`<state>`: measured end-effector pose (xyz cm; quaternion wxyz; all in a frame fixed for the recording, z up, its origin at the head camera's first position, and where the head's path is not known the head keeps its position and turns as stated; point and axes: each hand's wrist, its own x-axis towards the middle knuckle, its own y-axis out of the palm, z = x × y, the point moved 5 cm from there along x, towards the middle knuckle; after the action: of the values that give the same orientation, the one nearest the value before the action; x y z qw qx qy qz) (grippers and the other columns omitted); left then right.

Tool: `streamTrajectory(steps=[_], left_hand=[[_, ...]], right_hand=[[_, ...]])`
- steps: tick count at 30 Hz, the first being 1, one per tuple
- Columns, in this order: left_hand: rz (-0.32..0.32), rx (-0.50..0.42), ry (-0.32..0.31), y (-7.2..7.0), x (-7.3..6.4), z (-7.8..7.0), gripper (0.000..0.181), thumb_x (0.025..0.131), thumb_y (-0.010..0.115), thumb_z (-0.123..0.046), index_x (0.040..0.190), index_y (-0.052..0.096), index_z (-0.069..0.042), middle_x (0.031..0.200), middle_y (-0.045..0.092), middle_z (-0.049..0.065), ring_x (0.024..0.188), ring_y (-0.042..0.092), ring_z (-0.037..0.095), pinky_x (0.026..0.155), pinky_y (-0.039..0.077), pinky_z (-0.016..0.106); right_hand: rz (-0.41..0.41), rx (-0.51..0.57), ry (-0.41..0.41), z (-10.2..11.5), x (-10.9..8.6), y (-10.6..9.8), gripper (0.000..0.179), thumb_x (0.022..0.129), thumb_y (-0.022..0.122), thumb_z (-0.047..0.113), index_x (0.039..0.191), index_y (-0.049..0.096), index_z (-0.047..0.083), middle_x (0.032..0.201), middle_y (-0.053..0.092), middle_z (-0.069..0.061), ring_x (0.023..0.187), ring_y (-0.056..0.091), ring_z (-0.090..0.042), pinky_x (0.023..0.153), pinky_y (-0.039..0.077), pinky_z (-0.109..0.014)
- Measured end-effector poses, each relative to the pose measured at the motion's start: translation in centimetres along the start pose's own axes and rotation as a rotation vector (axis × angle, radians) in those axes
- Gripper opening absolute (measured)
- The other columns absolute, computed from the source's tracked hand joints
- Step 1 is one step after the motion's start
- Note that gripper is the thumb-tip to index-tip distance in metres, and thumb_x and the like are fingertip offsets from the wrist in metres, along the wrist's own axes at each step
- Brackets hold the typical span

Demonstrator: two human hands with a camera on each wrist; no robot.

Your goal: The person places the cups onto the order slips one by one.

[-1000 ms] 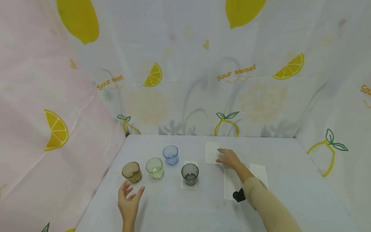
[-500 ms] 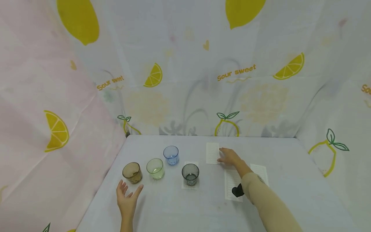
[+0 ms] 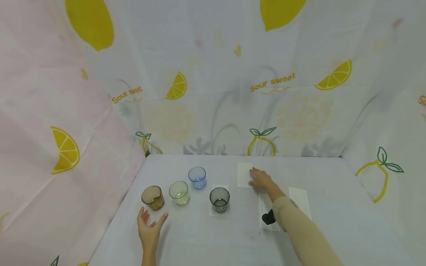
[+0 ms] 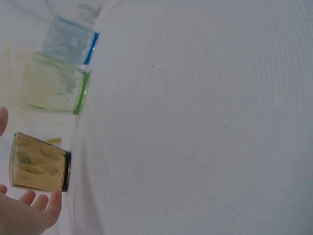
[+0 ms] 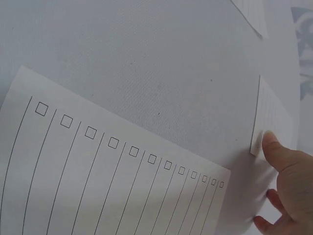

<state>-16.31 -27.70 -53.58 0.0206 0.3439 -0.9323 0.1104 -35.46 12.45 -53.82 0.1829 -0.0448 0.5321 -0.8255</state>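
Observation:
My right hand (image 3: pixel 262 180) reaches to a white ruled paper sheet (image 3: pixel 244 175) at the back of the table. In the right wrist view its thumb (image 5: pixel 271 147) overlaps that sheet's near edge, while other fingers are spread apart below. My left hand (image 3: pixel 149 231), palm up with fingers loosely bent, is just in front of a brown glass (image 3: pixel 153 198) and holds nothing. A green glass (image 3: pixel 179 193) and a blue glass (image 3: pixel 198 178) stand in a slanting row beyond it. Right of these, a dark grey glass (image 3: pixel 219 200) stands upright on another paper sheet (image 3: pixel 215 213).
Two more ruled sheets, a nearer one (image 3: pixel 265 205) partly under my forearm's outline and one farther right (image 3: pixel 299 199), lie on the white tabletop (image 3: pixel 206 244). Small checkboxes line the near sheet (image 5: pixel 132 196) in the right wrist view. Lemon-printed cloth (image 3: pixel 213 111) encloses the table.
My right hand has shifted slightly, its fingers now overlapping the back sheet's right edge a little more. The left hand barely moves, and the glasses stay put.

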Motion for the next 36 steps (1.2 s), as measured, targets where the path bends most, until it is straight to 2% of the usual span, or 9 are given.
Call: streamTrajectory(steps=[3, 7, 11, 15, 23, 28, 31, 34, 36], left_hand=[[-0.006, -0.001, -0.003, 0.0, 0.0, 0.2, 0.090, 0.073, 0.080, -0.006, 0.145, 0.026, 0.001, 0.138, 0.037, 0.030, 0.127, 0.036, 0.041, 0.080, 0.038, 0.017], [-0.002, -0.014, 0.005, 0.2, 0.1, 0.3, 0.089, 0.073, 0.080, -0.006, 0.144, 0.027, 0.002, 0.137, 0.038, 0.030, 0.126, 0.037, 0.042, 0.079, 0.038, 0.016], [0.011, -0.011, 0.006, 0.5, 0.1, 0.3, 0.089, 0.073, 0.080, -0.007, 0.144, 0.027, 0.002, 0.137, 0.038, 0.030, 0.126, 0.037, 0.042, 0.078, 0.038, 0.015], [0.016, 0.009, 0.003, 0.6, 0.1, 0.3, 0.090, 0.073, 0.080, -0.008, 0.144, 0.026, 0.002, 0.137, 0.038, 0.030, 0.127, 0.037, 0.042, 0.078, 0.038, 0.016], [0.036, 0.036, 0.003, 0.7, 0.3, 0.1, 0.091, 0.074, 0.080, -0.010, 0.145, 0.024, 0.001, 0.139, 0.036, 0.031, 0.128, 0.035, 0.042, 0.088, 0.040, 0.039], [0.034, 0.048, 0.010, 0.8, 0.5, 0.1, 0.091, 0.074, 0.080, -0.011, 0.145, 0.025, 0.001, 0.138, 0.036, 0.031, 0.128, 0.035, 0.043, 0.084, 0.040, 0.031], [0.028, 0.047, 0.014, 0.8, 0.6, 0.2, 0.092, 0.073, 0.080, -0.011, 0.145, 0.024, 0.001, 0.140, 0.033, 0.031, 0.129, 0.033, 0.045, 0.090, 0.042, 0.041], [0.027, 0.029, 0.009, 0.8, 0.7, 0.3, 0.095, 0.073, 0.080, -0.011, 0.146, 0.021, 0.001, 0.143, 0.027, 0.032, 0.130, 0.029, 0.047, 0.095, 0.038, 0.057], [0.023, 0.021, 0.004, 0.7, 0.7, 0.3, 0.097, 0.073, 0.080, -0.011, 0.146, 0.019, 0.001, 0.145, 0.023, 0.032, 0.131, 0.026, 0.049, 0.096, 0.036, 0.061]], right_hand=[[0.004, -0.039, 0.017, 0.0, 0.0, 0.1, 0.055, 0.089, 0.065, 0.021, 0.135, 0.046, -0.001, 0.145, 0.036, -0.023, 0.124, 0.039, -0.050, 0.095, 0.036, -0.065], [0.002, -0.036, 0.028, -0.1, -0.3, 0.2, 0.055, 0.089, 0.064, 0.023, 0.136, 0.046, 0.000, 0.146, 0.037, -0.019, 0.126, 0.035, -0.048, 0.098, 0.032, -0.065], [0.003, -0.035, 0.009, -0.1, -0.7, 0.3, 0.053, 0.091, 0.062, 0.025, 0.135, 0.047, 0.000, 0.146, 0.038, -0.018, 0.127, 0.033, -0.047, 0.099, 0.029, -0.065], [0.019, -0.103, -0.019, -0.3, -0.7, 0.7, 0.052, 0.091, 0.061, 0.030, 0.134, 0.049, 0.002, 0.145, 0.039, -0.016, 0.126, 0.035, -0.046, 0.098, 0.030, -0.064], [0.011, -0.216, -0.027, -0.1, -0.6, 1.2, 0.050, 0.086, 0.066, 0.036, 0.125, 0.058, 0.006, 0.139, 0.049, -0.013, 0.120, 0.043, -0.045, 0.095, 0.030, -0.068], [-0.005, -0.206, -0.028, 0.2, -0.7, 1.2, 0.056, 0.083, 0.068, 0.040, 0.126, 0.058, 0.006, 0.138, 0.050, -0.013, 0.121, 0.043, -0.043, 0.095, 0.029, -0.068], [-0.018, -0.175, -0.031, 0.3, -0.8, 1.1, 0.057, 0.084, 0.067, 0.040, 0.127, 0.057, 0.005, 0.138, 0.049, -0.015, 0.120, 0.044, -0.046, 0.093, 0.031, -0.068], [-0.014, -0.142, -0.019, -0.1, -0.8, 0.9, 0.052, 0.087, 0.064, 0.037, 0.127, 0.056, 0.005, 0.140, 0.046, -0.017, 0.122, 0.042, -0.048, 0.094, 0.032, -0.068], [-0.005, -0.132, -0.020, -0.3, -0.8, 0.9, 0.049, 0.089, 0.062, 0.034, 0.128, 0.055, 0.005, 0.141, 0.045, -0.017, 0.124, 0.040, -0.048, 0.094, 0.032, -0.068]])
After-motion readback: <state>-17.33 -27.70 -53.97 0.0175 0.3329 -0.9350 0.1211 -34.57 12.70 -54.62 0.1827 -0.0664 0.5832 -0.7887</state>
